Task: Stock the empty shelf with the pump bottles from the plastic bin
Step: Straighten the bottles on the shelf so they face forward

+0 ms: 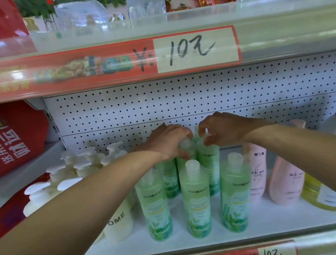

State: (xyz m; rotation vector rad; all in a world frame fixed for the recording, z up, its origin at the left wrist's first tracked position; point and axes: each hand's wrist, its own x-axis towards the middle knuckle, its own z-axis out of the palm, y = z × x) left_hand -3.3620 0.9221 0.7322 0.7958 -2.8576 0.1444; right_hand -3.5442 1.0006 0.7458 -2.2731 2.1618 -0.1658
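- The left hand [170,141] is curled over the clear cap of a green translucent plastic bottle [186,154] in the rear row and grasps it at the neck.
- The right hand [221,129] pinches the cap of a second green bottle [208,156], immediately right of the left hand. Both bottles stand upright, side by side.
- Both bottles rest on the white metal shelf [210,238], with the perforated white back panel [161,100] just beyond the knuckles.
- Three matching front-row green bottles [196,199] stand upright, nearer the person than either hand.
- Cream-white pump bottles [76,167] are clustered left of the left forearm, and pink plastic bottles [255,171] stand beneath the right forearm.
- Progress, as a judgement: stocking appears well advanced, with several rows already set. Bare shelf shows in front of the rows. The plastic bin is out of view, so the remaining quantity cannot be determined.
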